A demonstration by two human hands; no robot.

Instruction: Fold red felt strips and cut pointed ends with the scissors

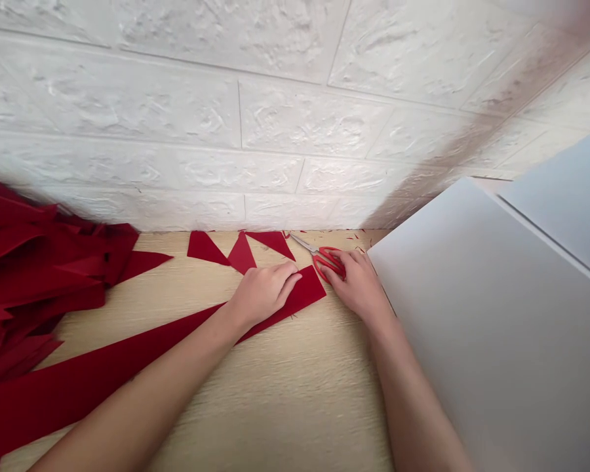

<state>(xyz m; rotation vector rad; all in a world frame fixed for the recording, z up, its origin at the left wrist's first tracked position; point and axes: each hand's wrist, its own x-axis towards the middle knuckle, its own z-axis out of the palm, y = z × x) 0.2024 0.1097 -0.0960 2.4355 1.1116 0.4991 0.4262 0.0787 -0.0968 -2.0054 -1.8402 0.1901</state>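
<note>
A long strip of red fabric (142,357) runs slantwise from the lower left to its squared end in the middle. Over that end lies my left hand (268,292), its thumb and fingers pressed together in a pinch; what is between the fingertips, if anything, is hidden. My right hand (360,282) is closed around the handles of red-handled scissors (319,257). Their blades point up and left toward the wall, beyond the strip's end. Close to the blades, by the wall, lie several red fabric pieces (270,242) with pointed corners.
A large heap of red fabric pieces (34,269) fills the left side. White brick-patterned wall (285,118) borders the far edge of the pale wooden surface (285,400). On the right stands a big white box-like object (491,314), close beside my right arm. Tiny red scraps lie along the wall.
</note>
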